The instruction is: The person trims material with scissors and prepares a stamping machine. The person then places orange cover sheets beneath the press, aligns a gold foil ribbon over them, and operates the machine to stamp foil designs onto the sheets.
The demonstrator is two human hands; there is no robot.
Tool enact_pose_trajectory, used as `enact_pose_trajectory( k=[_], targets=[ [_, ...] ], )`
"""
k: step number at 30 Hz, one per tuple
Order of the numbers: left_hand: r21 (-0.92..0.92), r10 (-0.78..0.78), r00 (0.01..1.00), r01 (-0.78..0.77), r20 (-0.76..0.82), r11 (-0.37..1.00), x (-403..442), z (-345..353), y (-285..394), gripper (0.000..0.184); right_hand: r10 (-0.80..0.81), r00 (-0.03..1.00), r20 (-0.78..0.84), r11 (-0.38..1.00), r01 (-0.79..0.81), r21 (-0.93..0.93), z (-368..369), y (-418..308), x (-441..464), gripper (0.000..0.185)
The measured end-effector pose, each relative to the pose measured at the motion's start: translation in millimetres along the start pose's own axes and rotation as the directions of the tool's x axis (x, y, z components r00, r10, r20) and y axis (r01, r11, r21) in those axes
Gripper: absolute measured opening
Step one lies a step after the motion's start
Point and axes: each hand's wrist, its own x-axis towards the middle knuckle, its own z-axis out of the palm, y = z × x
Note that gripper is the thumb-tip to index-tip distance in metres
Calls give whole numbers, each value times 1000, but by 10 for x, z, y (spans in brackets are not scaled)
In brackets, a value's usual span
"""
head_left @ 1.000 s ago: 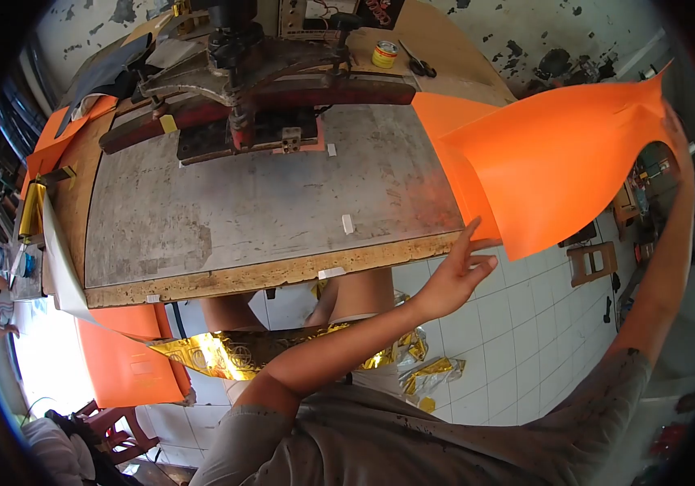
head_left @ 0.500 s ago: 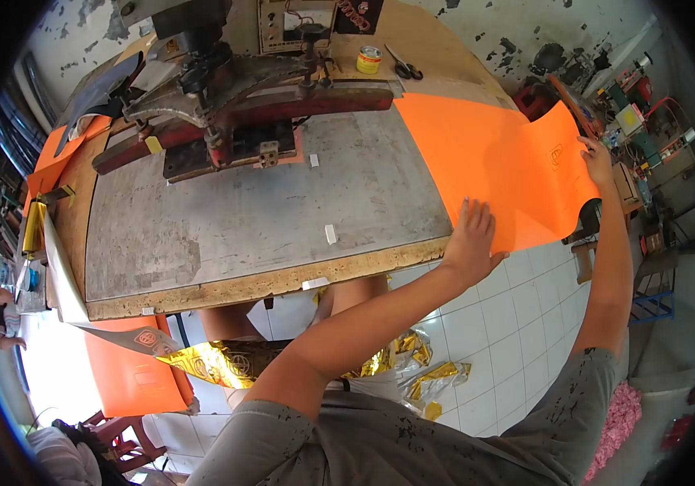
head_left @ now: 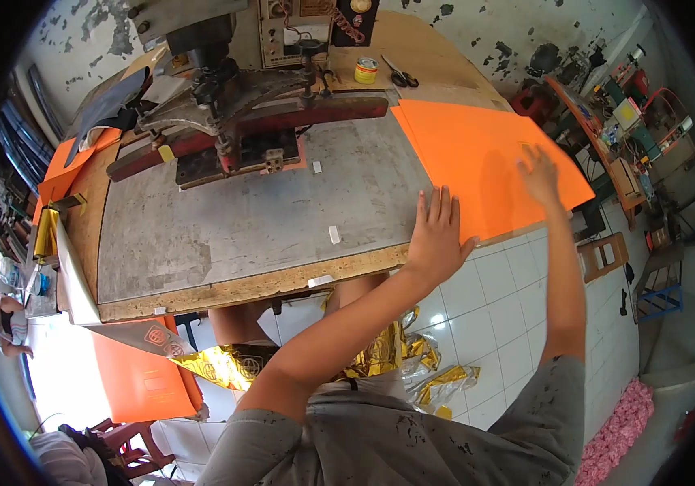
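Bright orange sheets (head_left: 477, 154) lie in a stack on the right part of the table, overlapping the grey metal plate (head_left: 282, 215). My left hand (head_left: 436, 239) lies flat at the stack's lower left edge, where it meets the plate, fingers stretched out. Over the right part of the stack is my right hand (head_left: 540, 176), fingers apart and holding nothing; whether it touches the top sheet I cannot tell. To the left, a press head (head_left: 238, 154) with a dark block stands over the plate.
A small yellow tin (head_left: 366, 70) and black scissors (head_left: 400, 74) sit at the back. Gold foil (head_left: 226, 366) hangs below the front edge, near more orange sheets (head_left: 141, 377). A roll of gold foil (head_left: 46, 235) is at the left edge. A cluttered bench (head_left: 598, 138) stands to the right.
The top sheet's raised, curling right side with its printed emblem now lies flat. My right hand has let go of its edge and moved left over the stack. My left hand has shifted slightly left.
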Motion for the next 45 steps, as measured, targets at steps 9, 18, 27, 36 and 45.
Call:
enact_pose_trajectory(
  k=[9,18,27,36,45],
  targets=[
    [-454,-189,981,191,51,870,-2681,-1767,-1031,15,-16,996,88,928,-17,371,147,-751,-837,77],
    [-53,-728,49,992,-683,116,-6473,-1817,-2269,34,90,965,-248,812,73,579,59,-992,-1084,50],
    [419,-905,231,906,-358,65,-6939,-774,-2923,89,-138,857,-496,758,414,504,59,-2971,-2739,51],
    [450,-940,213,890,-267,74,-6947,-1272,-3112,27,-127,828,-546,749,441,494,210,-3017,-2740,53],
    [-536,-899,-298,840,-322,-86,-7751,-1700,-3356,35,-4,810,-587,630,458,627,-100,-3328,-2900,46]
  ],
)
